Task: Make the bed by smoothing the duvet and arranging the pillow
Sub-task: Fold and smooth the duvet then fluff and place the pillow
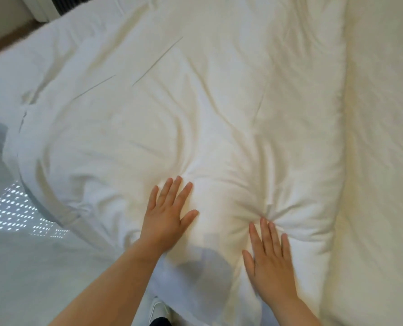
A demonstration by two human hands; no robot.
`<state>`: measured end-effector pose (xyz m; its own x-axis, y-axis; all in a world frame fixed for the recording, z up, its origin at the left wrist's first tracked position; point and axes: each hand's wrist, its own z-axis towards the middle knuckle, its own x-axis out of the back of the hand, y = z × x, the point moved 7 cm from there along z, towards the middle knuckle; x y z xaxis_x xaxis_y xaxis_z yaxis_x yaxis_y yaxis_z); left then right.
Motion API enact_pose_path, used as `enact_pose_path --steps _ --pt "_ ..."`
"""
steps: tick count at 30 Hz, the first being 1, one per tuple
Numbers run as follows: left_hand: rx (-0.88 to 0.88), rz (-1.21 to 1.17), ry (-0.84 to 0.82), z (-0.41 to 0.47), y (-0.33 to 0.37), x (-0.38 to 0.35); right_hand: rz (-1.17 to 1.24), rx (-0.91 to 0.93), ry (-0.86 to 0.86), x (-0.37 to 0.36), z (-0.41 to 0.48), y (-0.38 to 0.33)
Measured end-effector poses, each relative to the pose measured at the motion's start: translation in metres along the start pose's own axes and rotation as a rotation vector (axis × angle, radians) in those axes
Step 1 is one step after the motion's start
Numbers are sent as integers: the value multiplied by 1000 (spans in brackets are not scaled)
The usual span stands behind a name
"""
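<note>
- Your left hand [166, 216] lay flat on the white duvet [195, 102], fingers spread, gripping nothing.
- Your right hand [270, 260] pressed palm-down just beside it, fingers straight; creases fanned out from their tips.
- The duvet lay rumpled across the bed, over the sheet [381, 161].

A bedroom: a rumpled white duvet [195, 102] covers a bed [384, 161], with sun-dappled pale floor [19, 255] alongside it.
</note>
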<state>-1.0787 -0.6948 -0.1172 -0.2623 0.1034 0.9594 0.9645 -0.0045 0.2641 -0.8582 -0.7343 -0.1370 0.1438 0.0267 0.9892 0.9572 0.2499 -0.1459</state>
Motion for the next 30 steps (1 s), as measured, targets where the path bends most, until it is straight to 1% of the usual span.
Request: enact_pose_path --steps 1,4,6,8,10,11,13,14,16,17,19,20,21,23,25,26,27,28,30 --pt "13 -15 -8 -6 -5 -1 -16 22 -9 4 -1 -2" --pt "58 -9 36 -23 -18 -1 -58 75 0 12 -6 -1" --pt "116 -10 55 -35 -21 -6 -87 118 -19 18 -4 4" --pt "209 -64 124 -49 -19 -9 -88 221 -61 25 -1 9" --pt "404 -208 175 -67 -16 -15 -60 346 -96 30 -1 15" --pt "540 -317 158 -76 -11 -21 -34 416 -101 31 -4 20" --pt "799 -585 187 -94 13 -34 -4 592 -45 32 -10 35" --pt "899 -728 250 -103 32 -41 9 675 -39 32 -15 46" --pt "1007 -913 389 -112 73 -61 0 841 -72 32 -25 66" --pt "1056 -966 399 -119 94 -77 -31 937 -75 33 -31 74" --pt "1159 -1119 340 -138 136 -117 -147 1155 -145 33 -51 89" --pt "1194 -1231 303 -147 158 -135 -209 1234 -203 32 -59 95" --pt "1226 -1329 272 -157 177 -151 -250 1293 -225 30 -63 99" --pt "1307 -1462 241 -175 204 -169 -260 1381 -172 25 -63 92" --pt "1342 -1530 270 -190 217 -176 -131 1461 -4 26 -58 66" --pt "1374 -1542 282 -198 220 -177 -64 1474 49 28 -53 51" --pt "1431 -1534 294 -207 221 -179 -8 1473 61 31 -47 36" --pt "1488 -1532 313 -215 223 -181 35 1466 36 34 -42 23" --pt "1621 -1567 335 -229 230 -183 96 1457 -59 41 -34 9"
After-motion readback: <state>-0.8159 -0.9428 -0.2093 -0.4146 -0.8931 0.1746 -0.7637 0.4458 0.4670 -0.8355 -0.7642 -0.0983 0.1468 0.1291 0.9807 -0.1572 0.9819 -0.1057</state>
